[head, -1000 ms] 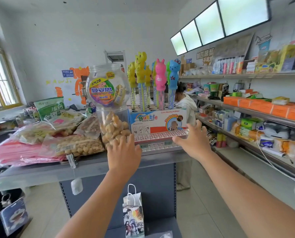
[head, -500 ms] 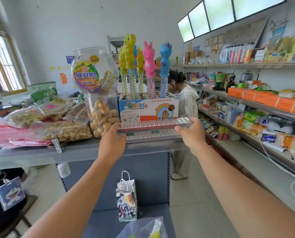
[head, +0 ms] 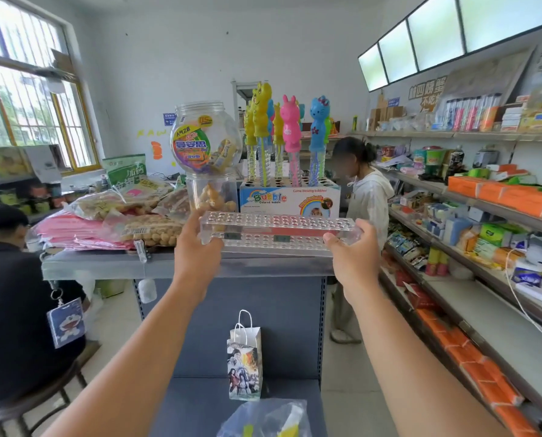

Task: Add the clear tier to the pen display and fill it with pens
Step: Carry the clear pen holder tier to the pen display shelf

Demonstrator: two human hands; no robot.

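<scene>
Evidently the task is barely begun: the left hand [head: 197, 247] and right hand [head: 354, 257], fingers curled round its ends, hold the clear tier [head: 279, 223] just above the pen display [head: 263, 246] on the counter [head: 105, 266], every hole empty of pens.

A grey metal counter [head: 105, 268] on a dark blue panelled base [head: 263, 298] stands mid-room. Behind the counter rises a plain white wall [head: 200, 58]. Left of the counter, a tall barred window with a yellow frame [head: 26, 99] lets in bright daylight. Right of the counter, long grey wall shelves [head: 484, 316] run under a row of bright rectangular panels [head: 436, 36] set high. Pale tiled floor [head: 351, 405] lies around the counter's base.
</scene>
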